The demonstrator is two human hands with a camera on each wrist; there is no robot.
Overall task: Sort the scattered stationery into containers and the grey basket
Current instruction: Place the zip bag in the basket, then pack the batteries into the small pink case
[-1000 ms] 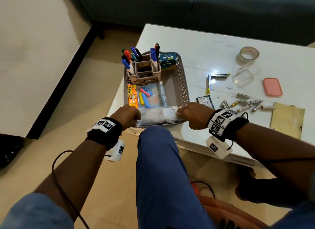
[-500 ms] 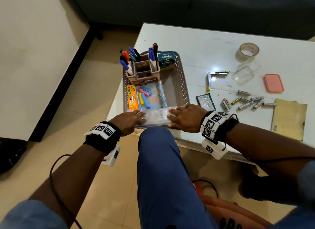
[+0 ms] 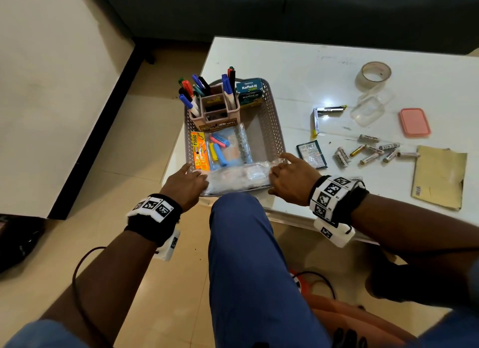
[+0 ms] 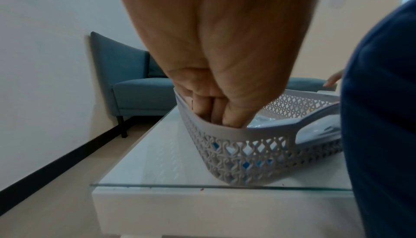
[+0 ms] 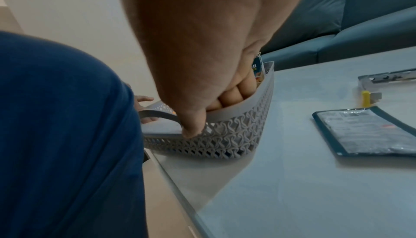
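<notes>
Both hands at the near end of the grey basket [image 3: 274, 130], pressing a clear plastic packet [image 3: 238, 178] into it.

Left hand [image 3: 185, 183] and right hand [image 3: 290, 178] set at the packet's two ends, fingers [image 4: 231, 117] reaching down inside the rim, the grip of each loosely curved rather than clamped, thumb [image 5: 191, 129] of the right outside the wall. Packet lying across the near end between the two grips, touching both. Likely risks: basket sitting at the worktop [image 3: 311, 70] edge, liable to slide off under a push; packet springing back over the low rim. Batteries [image 3: 368, 153] still loose on the worktop.
</notes>
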